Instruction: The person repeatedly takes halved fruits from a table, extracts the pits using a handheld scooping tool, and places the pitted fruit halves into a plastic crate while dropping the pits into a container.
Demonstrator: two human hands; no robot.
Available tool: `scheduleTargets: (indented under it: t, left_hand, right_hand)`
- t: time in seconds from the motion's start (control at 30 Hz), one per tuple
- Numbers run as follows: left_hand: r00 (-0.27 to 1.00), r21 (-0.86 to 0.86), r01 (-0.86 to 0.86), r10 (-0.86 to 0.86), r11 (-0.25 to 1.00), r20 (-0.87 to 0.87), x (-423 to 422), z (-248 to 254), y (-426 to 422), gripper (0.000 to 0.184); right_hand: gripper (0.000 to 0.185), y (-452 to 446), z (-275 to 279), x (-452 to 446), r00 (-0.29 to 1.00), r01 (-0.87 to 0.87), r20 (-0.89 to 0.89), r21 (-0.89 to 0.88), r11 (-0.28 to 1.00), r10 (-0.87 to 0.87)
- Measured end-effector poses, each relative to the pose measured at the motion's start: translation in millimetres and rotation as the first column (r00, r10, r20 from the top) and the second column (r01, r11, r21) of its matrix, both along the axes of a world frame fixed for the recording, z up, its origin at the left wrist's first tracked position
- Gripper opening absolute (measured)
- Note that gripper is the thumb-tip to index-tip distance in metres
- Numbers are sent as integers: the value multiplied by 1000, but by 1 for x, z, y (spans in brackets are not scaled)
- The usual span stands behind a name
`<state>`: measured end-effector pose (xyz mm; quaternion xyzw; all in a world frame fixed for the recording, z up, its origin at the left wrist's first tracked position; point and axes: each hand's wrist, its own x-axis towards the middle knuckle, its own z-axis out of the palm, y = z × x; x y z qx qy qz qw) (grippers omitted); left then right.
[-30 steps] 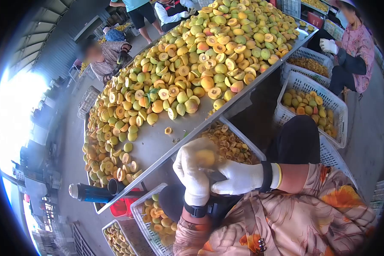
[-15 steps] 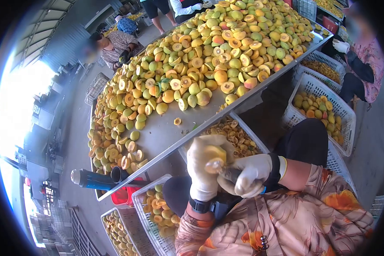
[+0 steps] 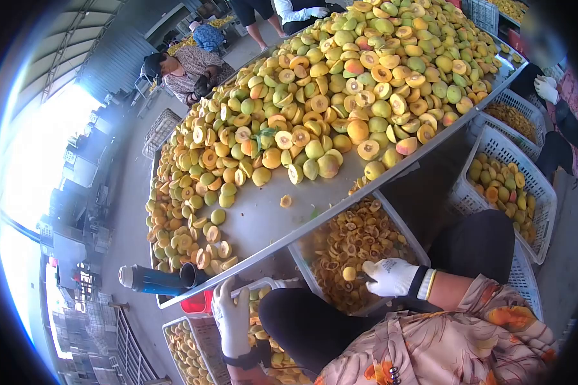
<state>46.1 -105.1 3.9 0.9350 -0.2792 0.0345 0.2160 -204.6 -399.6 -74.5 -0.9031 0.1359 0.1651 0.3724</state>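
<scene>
I see a blue thermos flask (image 3: pixel 153 280) over there; a dark cup (image 3: pixel 189 274) sits just beside it, a red tub (image 3: pixel 196 303) near it, a barred metal frame (image 3: pixel 132 345) farther from it.

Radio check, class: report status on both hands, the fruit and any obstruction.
Left hand open, by fruit crate. Right hand over scrap bin, yellow piece near fingertips, grip unclear. Halved fruit heaped on table. Knee between hands.
</scene>
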Motion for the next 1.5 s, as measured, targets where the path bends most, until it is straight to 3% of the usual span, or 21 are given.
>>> scheduleTargets:
  t: [0.03,0.1,0.17,0.2,0.23,0.3,0.5,0.63,0.67,0.77,0.8,0.9,0.93,0.97,1.03,1.07,1.17,1.27,1.37,1.43,1.5]
  left_hand:
    - [993,-107,-31,18,994,-121,1,14,-37,45]
    - [987,-90,148,-153,985,-54,39,2,-92,48]
    - [952,-81,302,-294,950,88,70,-16,-158,50]
    - [911,-13,379,-371,925,179,91,-30,-188,56]
    - [904,-3,416,-413,909,114,102,-34,-219,62]
    - [833,121,518,-532,847,154,115,-38,-264,70]
    - [837,414,507,-547,756,-27,130,-48,-323,63]
    - [926,246,375,-350,894,-140,119,-59,-316,59]
    - [911,138,393,-365,909,-192,130,-73,-309,70]
    - [914,79,368,-344,927,-216,141,-79,-294,75]
    - [911,72,309,-273,948,-310,135,-64,-293,74]
    - [912,-133,196,-231,972,-339,126,-55,-270,59]
    - [849,-461,114,-327,880,-415,131,-76,-262,47]
    - [714,-658,8,-465,753,-524,81,-22,-251,37]
    - [582,-764,-142,-571,629,-578,57,-19,-229,29]
    - [458,-790,-255,-650,558,-607,29,-1,-216,30]
    - [344,-861,-359,-807,360,-480,-28,2,-184,37]
    - [476,-847,-275,-701,454,-530,-67,0,-157,39]
    - [544,-849,-301,-653,435,-527,-109,20,-139,40]
    - [697,-880,-133,-589,456,-410,-130,32,-132,47]
    - [719,-898,-127,-585,422,-376,-142,37,-127,50]
  right_hand:
    - [31,2,1,2,994,40,100,30,999,-43]
    - [29,-1,-2,7,992,54,116,-12,998,-53]
    - [26,-8,-90,-5,992,-113,37,-216,970,124]
    - [25,-11,-89,-8,993,-114,6,-190,975,118]
    - [24,-14,-83,-11,993,-117,-26,-158,981,114]
    - [21,-16,-62,-3,999,-10,43,-100,995,15]
    - [28,-15,-49,6,998,-2,-70,44,999,5]
    - [29,-15,-35,8,999,4,-55,57,998,-1]
    - [28,-15,-32,7,998,13,-62,61,998,-9]
    - [27,-13,-39,6,999,7,-43,42,999,-5]
    - [29,-13,-46,5,1000,8,-23,35,999,-7]
    - [33,-19,-9,2,995,95,0,49,994,-96]
    - [35,-21,-1,0,986,151,68,50,987,-155]
    - [38,-21,5,-2,970,202,127,59,978,-208]
    - [37,-15,2,-4,874,280,397,64,958,-282]
    - [36,-11,12,-2,830,286,451,162,944,-329]
    - [31,14,49,-3,746,261,539,304,916,-392]
    - [28,32,70,-5,741,195,621,167,967,-256]
    - [28,50,87,-11,713,169,678,85,982,-181]
    - [28,60,96,-14,658,149,738,63,987,-147]
    - [28,67,103,-17,614,142,777,62,988,-137]
